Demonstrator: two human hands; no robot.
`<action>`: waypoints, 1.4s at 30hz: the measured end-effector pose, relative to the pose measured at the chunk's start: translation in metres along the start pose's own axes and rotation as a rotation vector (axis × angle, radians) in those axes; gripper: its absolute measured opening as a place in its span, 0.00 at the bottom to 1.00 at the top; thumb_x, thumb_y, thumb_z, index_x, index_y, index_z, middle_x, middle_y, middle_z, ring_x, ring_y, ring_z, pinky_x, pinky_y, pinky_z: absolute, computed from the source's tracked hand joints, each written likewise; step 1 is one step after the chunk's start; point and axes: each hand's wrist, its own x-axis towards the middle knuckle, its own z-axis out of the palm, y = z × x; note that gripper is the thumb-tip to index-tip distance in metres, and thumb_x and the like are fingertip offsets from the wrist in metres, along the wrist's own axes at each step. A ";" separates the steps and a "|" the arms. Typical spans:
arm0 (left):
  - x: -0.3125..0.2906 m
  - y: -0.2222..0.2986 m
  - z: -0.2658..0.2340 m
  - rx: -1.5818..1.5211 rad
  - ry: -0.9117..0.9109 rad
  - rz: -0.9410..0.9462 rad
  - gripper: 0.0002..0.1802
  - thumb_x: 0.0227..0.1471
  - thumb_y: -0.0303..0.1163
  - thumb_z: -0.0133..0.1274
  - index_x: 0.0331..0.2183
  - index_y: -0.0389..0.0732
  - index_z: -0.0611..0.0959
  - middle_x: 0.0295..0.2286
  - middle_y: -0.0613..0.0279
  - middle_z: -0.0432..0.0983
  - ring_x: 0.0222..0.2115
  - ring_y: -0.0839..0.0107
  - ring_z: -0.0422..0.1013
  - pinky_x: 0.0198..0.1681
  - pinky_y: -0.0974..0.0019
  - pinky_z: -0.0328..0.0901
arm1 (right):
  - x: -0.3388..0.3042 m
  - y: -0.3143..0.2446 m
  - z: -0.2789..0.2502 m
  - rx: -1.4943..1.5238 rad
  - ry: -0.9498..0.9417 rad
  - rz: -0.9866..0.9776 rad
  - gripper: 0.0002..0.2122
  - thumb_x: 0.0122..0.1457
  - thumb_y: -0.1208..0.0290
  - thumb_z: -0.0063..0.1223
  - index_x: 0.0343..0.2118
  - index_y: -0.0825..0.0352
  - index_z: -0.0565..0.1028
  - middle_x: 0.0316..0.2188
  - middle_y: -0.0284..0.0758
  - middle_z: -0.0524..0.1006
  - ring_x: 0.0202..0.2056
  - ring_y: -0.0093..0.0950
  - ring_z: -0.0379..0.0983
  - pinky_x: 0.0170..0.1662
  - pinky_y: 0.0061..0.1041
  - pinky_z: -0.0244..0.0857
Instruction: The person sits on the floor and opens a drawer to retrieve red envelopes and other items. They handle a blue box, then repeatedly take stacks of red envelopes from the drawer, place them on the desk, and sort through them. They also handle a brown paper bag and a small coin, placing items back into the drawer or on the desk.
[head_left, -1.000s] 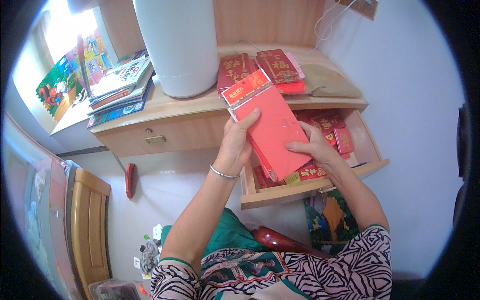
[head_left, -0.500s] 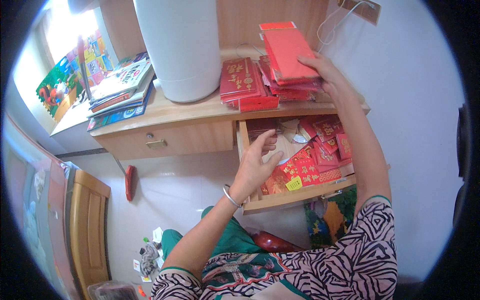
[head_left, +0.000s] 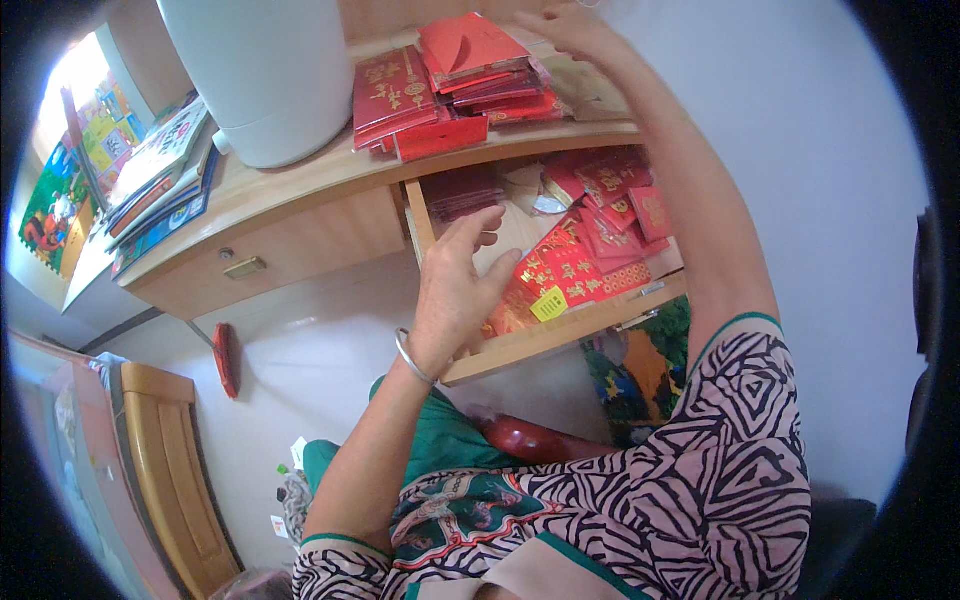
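Observation:
My left hand hovers over the left side of a pulled-out wooden drawer, thumb apart from loosely curled fingers, holding nothing. Inside the drawer lie several red envelopes with gold patterns, a yellow label and darker red packets. My right arm reaches across the drawer's right side. Beyond the piled envelopes, my right hand is stretched out near the back of the desktop, fingers extended and nothing visible in them. On the desk, a stack of plain red envelopes sits beside gold-printed dark red envelopes.
A large white cylinder stands on the desk, with piled books to its left. Below it is a shut drawer. A wooden panel stands at lower left, and a white wall bounds the right.
My right hand has let go of the red envelopes, which now lie on the stack, and moved farther back. The view has shifted; my left hand stays over the drawer.

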 end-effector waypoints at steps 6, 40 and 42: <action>0.001 -0.003 0.002 -0.028 0.031 0.042 0.24 0.44 0.28 0.60 0.46 0.35 0.77 0.37 0.48 0.77 0.37 0.60 0.75 0.42 0.61 0.69 | -0.111 0.066 -0.070 0.266 -0.580 0.016 0.19 0.58 0.53 0.51 0.36 0.67 0.79 0.30 0.32 0.79 0.30 0.21 0.73 0.32 0.23 0.68; 0.001 -0.003 0.002 0.076 -0.024 0.037 0.20 0.44 0.29 0.61 0.42 0.37 0.80 0.36 0.49 0.77 0.35 0.60 0.76 0.39 0.61 0.69 | -0.139 0.225 0.010 0.422 -0.549 0.684 0.30 0.46 0.72 0.66 0.53 0.69 0.68 0.53 0.46 0.68 0.57 0.35 0.61 0.61 0.38 0.51; 0.001 -0.001 0.002 0.087 -0.030 0.035 0.20 0.44 0.29 0.61 0.42 0.37 0.80 0.36 0.49 0.77 0.35 0.60 0.76 0.39 0.61 0.69 | -0.136 0.237 0.019 0.443 -0.380 0.498 0.33 0.44 0.73 0.66 0.55 0.72 0.65 0.53 0.45 0.69 0.57 0.34 0.61 0.62 0.35 0.50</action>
